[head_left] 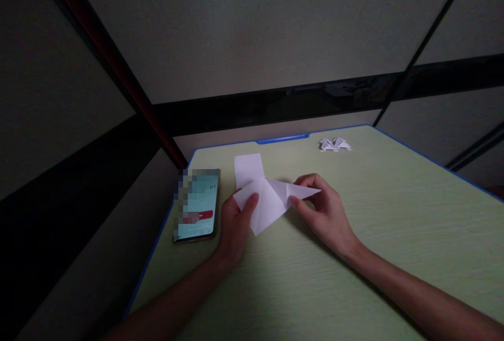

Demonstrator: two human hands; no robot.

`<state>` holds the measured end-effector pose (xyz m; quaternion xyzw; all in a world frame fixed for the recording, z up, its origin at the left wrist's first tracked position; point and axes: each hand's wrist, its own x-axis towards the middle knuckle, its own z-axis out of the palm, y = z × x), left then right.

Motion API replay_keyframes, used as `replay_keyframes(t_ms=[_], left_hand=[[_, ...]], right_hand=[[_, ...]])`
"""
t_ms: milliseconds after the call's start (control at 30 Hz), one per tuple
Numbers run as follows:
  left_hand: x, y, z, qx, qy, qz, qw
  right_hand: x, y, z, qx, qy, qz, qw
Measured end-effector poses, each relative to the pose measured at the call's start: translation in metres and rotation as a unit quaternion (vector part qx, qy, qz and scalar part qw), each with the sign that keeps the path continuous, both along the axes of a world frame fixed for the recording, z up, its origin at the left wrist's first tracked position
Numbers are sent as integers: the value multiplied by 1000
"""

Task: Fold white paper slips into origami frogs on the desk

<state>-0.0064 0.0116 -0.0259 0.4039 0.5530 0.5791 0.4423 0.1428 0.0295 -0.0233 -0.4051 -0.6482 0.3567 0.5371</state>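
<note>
Both hands are apart, each pinching one end of a white paper that lies low over the green table, near its middle. At 9 o'clock of the paper, a lit phone lies flat by the table's edge. The left hand grips the paper's wide left corner, thumb on top; it should pin that corner firmly so the layers do not slip. At 12 o'clock of that hand a plain sheet shows; I cannot tell whether it joins the paper. The right hand nips the sharp tip at 3 o'clock; the crease likely goes best with edges matched first, then pressed from the middle outward. Small folded pieces sit at 1 o'clock, well apart.
</note>
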Motion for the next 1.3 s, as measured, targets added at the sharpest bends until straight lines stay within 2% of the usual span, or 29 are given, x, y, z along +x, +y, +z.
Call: replay_keyframes(t_ms=[67,133,333,567,633,733,867,1000,1100,1200,1300], left_hand=[[0,-1,1,4,7,0,1000],[0,-2,2,12,17,-10,1000],[1,-7,4,25,27,-62,997],[3,-6,6,26,43,-51,997],[3,-6,7,30,50,-48,997],[2,-7,8,26,44,-61,997],[0,-8,7,-15,15,-121,992],[-2,-8,5,-36,-34,-189,981],[-1,-9,5,-35,-101,-254,961],[0,-12,7,-48,-123,-314,940],[2,-12,8,-71,-100,-315,941]], right_hand=[[-2,4,-1,-110,63,11,992],[-5,4,-1,-177,122,26,976],[-9,2,2,-258,249,34,933],[-3,9,7,-274,344,-10,898],[0,11,7,-268,351,-26,897],[4,15,4,-238,336,-43,910],[7,18,3,-220,337,-65,913],[7,16,7,-229,337,-53,912],[8,15,10,-230,334,-39,913],[8,14,11,-231,330,-32,915],[7,13,12,-215,309,-24,926]])
